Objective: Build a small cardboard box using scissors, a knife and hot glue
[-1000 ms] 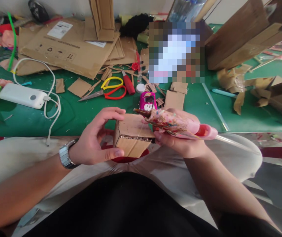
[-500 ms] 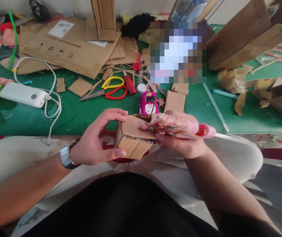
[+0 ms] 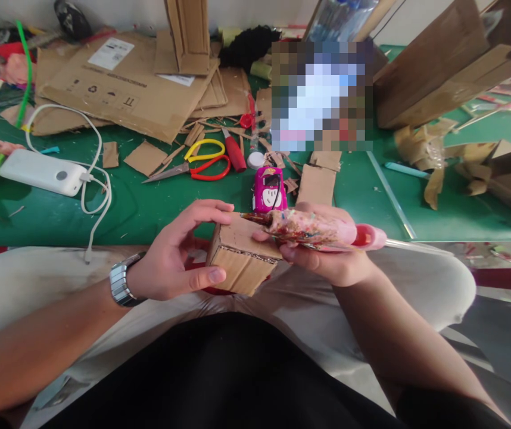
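A small cardboard box [image 3: 243, 269] is held over my lap, just off the table's near edge. My left hand [image 3: 177, 253] grips its left side, thumb on the front face and fingers on the far edge. My right hand [image 3: 327, 259] is wrapped round a pink hot glue gun [image 3: 315, 229], its barrel crusted with dried glue and a clear glue stick [image 3: 416, 247] coming out of the back. The gun's dark nozzle points left, over the box's top face; I cannot tell whether it touches. The right fingertips also meet the box's right edge.
On the green table [image 3: 148, 205] lie scissors [image 3: 206, 159], a magenta plug adapter [image 3: 268, 190], a white power bank [image 3: 43, 173] with a cable, and cardboard scraps [image 3: 146, 158]. Flattened cardboard [image 3: 117, 89] lies at the back left. A large cardboard structure [image 3: 438, 71] stands at the right.
The box has dropped slightly and its front face has tilted a little more into view. The glue gun has shifted slightly left and down. Both hands keep their hold.
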The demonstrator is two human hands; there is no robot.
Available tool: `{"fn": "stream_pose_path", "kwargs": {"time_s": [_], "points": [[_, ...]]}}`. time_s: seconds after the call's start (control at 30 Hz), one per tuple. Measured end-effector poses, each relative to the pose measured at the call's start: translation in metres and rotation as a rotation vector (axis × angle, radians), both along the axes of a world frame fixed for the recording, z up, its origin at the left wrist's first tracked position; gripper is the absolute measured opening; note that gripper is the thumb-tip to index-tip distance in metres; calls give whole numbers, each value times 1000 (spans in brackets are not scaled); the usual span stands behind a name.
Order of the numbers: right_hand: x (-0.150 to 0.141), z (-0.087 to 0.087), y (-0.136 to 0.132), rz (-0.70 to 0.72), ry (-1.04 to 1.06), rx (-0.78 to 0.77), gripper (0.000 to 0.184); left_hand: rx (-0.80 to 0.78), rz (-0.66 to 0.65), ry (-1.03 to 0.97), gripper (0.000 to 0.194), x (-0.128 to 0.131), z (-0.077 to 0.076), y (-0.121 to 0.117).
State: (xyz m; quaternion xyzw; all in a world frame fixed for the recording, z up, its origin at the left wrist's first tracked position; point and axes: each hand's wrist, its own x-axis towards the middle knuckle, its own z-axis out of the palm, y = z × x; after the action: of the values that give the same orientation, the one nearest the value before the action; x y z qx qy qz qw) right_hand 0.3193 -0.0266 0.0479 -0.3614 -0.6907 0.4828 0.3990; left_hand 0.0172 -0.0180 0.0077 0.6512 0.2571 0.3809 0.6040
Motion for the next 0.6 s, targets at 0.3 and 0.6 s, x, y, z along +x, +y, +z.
{"fn": "stream_pose_path", "kwargs": {"time_s": [0.3,0.6], "points": [[-2,0,2,52,34,2,19,1,19,12,61,1,1,1],[-7,-3,-1,12,45,-70,23,-85,47,42,54,3,4,-5]]}}
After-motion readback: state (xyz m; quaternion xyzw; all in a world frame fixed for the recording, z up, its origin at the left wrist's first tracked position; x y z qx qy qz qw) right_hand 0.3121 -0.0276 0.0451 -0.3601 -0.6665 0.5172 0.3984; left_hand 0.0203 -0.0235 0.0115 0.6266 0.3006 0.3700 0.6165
